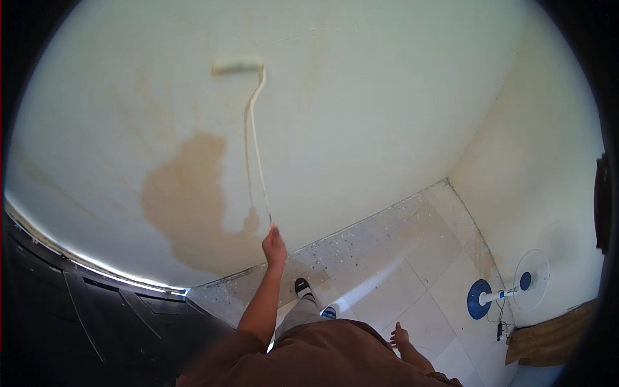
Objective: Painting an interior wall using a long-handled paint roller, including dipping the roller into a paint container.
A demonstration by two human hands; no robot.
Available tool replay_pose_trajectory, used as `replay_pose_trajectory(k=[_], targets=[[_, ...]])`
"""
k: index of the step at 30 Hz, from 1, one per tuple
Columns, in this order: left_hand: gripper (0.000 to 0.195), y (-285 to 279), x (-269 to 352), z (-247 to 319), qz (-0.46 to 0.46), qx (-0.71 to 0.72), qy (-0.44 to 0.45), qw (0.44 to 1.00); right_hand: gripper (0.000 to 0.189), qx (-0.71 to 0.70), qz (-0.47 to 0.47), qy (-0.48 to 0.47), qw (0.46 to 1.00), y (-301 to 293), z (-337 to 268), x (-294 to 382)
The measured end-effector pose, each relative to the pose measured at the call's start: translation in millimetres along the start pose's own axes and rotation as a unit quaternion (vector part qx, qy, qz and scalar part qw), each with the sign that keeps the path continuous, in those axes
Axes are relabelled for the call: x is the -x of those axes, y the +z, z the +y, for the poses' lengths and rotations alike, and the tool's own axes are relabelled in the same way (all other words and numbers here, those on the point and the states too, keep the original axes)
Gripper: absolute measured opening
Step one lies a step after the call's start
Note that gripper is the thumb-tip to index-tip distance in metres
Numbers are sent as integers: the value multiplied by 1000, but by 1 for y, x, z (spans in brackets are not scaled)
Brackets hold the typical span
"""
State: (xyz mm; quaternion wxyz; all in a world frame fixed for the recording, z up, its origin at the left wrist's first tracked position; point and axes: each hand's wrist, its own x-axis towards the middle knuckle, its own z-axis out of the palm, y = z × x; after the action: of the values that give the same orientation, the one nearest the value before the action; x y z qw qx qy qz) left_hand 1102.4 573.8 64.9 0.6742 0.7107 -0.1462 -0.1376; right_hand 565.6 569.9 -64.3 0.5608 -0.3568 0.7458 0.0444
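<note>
My left hand [274, 247] is closed around the lower end of a long-framed paint roller [238, 68]. The roller's cover lies level against the pale wall [348, 121], up and to the left of the hand, and looks slightly blurred. Its thin frame, light-coloured, runs from the cover down to my fist, which hides the handle. Shadows of the roller, the arm and my body fall on the wall. My right hand [399, 337] hangs low at my side over the tiled floor, fingers apart, holding nothing.
Paint spots dot the tiled floor [416, 275] along the wall's foot. A pedestal fan [478, 299] with a blue base stands at right, near a cable and brown cardboard [551, 341]. A black door or panel [72, 309] is at lower left. A second wall meets the first at right.
</note>
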Motion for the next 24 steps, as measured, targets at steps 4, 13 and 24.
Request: replay_pose_trajectory(k=[4, 13, 24], targets=[[52, 48, -56, 59, -53, 30, 8, 998, 72, 21, 45, 14, 999, 3, -18, 17], [54, 15, -78, -2, -93, 57, 24, 994, 69, 62, -2, -66, 996, 57, -137, -20], [59, -109, -24, -98, -104, -53, -57, 991, 63, 83, -73, -158, 981, 122, -290, -45]])
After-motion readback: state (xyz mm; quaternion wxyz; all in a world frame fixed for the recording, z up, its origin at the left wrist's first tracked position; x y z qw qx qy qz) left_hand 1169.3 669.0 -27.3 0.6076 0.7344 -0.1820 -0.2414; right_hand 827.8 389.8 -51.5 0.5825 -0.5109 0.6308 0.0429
